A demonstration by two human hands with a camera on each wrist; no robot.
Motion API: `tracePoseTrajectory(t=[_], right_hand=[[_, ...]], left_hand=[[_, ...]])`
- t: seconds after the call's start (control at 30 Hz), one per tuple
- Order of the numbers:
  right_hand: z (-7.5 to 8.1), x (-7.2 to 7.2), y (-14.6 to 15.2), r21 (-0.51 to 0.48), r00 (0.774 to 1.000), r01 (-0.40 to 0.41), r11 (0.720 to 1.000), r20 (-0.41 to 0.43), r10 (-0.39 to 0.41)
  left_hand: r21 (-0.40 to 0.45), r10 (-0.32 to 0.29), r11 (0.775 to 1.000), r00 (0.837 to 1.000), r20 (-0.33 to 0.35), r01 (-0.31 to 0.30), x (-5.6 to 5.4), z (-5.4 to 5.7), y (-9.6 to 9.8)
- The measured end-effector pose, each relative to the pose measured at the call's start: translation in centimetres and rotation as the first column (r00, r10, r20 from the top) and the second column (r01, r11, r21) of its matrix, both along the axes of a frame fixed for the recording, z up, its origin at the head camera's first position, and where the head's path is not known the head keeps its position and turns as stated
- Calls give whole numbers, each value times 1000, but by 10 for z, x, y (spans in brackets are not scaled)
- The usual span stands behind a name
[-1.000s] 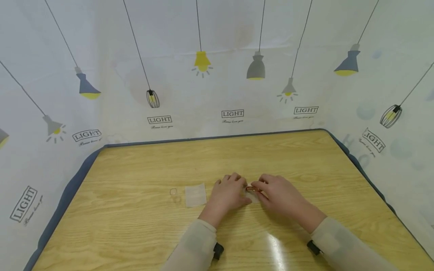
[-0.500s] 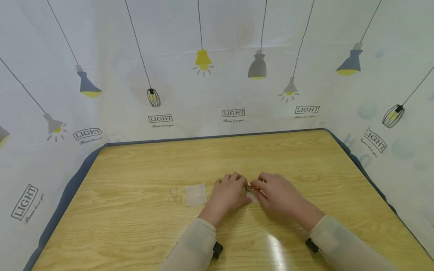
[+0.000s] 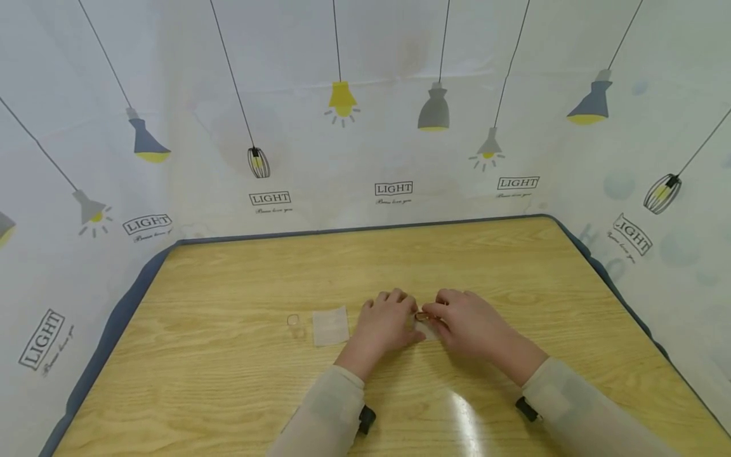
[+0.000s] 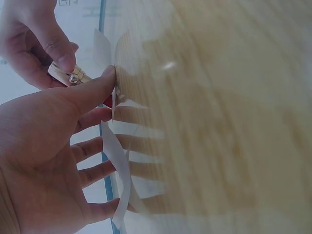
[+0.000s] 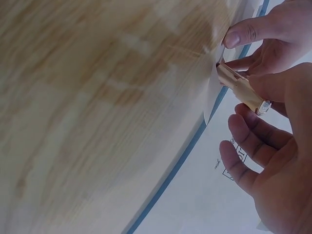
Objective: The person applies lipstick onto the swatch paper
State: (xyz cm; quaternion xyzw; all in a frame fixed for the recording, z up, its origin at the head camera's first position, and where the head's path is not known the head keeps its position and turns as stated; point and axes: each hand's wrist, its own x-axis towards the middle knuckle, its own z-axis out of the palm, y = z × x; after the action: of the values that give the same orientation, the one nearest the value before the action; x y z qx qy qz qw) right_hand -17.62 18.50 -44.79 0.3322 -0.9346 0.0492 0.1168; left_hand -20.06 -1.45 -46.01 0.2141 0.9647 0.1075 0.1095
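Note:
My right hand (image 3: 471, 324) pinches a slim gold tube, a lipstick (image 5: 241, 87) by its look, between thumb and fingers. It slants, one end right at a small white paper (image 3: 425, 329) on the table. In the left wrist view a bit of red (image 4: 108, 101) shows at that end, and a shiny round knob (image 4: 73, 78) sits on the tube. My left hand (image 3: 387, 322) rests over the left part of this paper, thumb and fingertips spread and pressing on it. Part of the paper is hidden under both hands.
A second white paper square (image 3: 330, 327) lies left of my left hand. Farther left stands a small clear cap-like piece (image 3: 294, 324). The wooden table (image 3: 228, 381) has a blue edge, with a printed lamp-pattern cloth (image 3: 388, 152) behind it.
Both hands stay nearly in place over the paper. The tube in my right hand shifts and tilts slightly. The head view moves a little.

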Motion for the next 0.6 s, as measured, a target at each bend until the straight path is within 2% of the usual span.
tracePoseTrajectory(t=[0.6], right_hand=[[2,2,5,34,1000,-7,999,-13,7]], left_hand=[[8,-4,1000,1000,7,4,-2,-1,0]])
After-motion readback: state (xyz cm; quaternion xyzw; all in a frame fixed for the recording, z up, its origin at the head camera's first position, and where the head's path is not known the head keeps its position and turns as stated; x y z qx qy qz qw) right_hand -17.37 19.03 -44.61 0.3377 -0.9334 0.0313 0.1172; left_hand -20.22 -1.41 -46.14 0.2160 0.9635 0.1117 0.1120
